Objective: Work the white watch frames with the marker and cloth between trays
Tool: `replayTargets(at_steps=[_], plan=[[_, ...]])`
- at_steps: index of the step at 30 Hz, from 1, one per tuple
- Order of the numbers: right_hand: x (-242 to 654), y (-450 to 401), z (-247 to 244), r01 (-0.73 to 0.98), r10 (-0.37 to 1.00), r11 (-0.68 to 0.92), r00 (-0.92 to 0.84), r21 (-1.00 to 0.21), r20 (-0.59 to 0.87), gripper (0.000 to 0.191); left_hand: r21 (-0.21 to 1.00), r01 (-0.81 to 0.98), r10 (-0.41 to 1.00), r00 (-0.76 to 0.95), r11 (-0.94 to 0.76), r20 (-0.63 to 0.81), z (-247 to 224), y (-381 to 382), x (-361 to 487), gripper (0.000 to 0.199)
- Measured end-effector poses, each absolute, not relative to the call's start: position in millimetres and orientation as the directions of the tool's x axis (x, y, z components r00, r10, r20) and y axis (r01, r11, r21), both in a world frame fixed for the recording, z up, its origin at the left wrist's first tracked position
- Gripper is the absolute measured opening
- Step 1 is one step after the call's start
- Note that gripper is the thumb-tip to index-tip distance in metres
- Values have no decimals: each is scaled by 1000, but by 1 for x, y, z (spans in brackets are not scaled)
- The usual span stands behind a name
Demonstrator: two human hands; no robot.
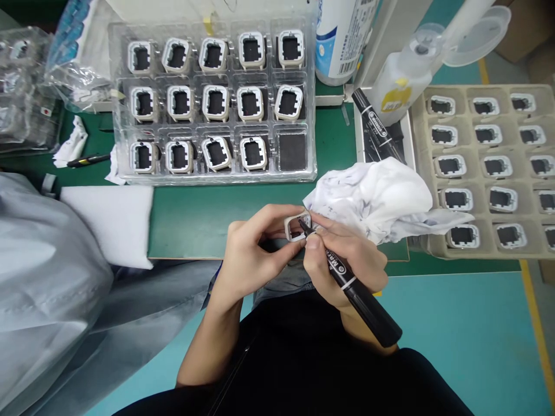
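Between the fingertips of my left hand point(254, 254) is a small white square frame point(288, 229), held over the front edge of the green mat. My right hand point(342, 260) grips a black marker point(368, 306), its tip at the inside of the frame and its thick end slanting down to the right. Fingers of my right hand also come close to the frame's upper right side. A crumpled white cloth point(377, 196) lies just beyond my right hand. Behind my hands, a clear plastic tray point(212, 178) holds rows of similar frames, with one compartment at its front right without a frame.
A beige tray point(427, 173) of frames stands at the right. Behind the cloth are a white bin with another marker point(373, 124), a bottle point(401, 86) and a blue-white container point(340, 40). At left are a white pad point(108, 222) and a seated person's grey clothing point(47, 277).
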State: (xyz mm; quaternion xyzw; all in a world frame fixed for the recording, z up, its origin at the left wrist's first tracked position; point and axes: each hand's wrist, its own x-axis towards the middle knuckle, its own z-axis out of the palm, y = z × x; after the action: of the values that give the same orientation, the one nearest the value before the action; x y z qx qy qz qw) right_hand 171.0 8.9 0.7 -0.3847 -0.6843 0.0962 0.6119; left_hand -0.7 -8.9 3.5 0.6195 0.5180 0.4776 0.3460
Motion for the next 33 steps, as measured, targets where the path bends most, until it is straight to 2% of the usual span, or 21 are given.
replayTargets(at_steps=[16, 25, 33], plan=[[172, 8, 1, 416, 670, 663, 40, -622, 741, 24, 924, 325, 978, 15, -203, 209, 6, -8, -1, 36], [173, 9, 3, 421, 666, 667, 35, -615, 745, 18, 925, 312, 975, 23, -216, 220, 6, -7, -2, 36], [171, 10, 0, 344, 653, 687, 92, -640, 752, 16, 956, 207, 978, 41, -209, 205, 6, -8, -1, 49]])
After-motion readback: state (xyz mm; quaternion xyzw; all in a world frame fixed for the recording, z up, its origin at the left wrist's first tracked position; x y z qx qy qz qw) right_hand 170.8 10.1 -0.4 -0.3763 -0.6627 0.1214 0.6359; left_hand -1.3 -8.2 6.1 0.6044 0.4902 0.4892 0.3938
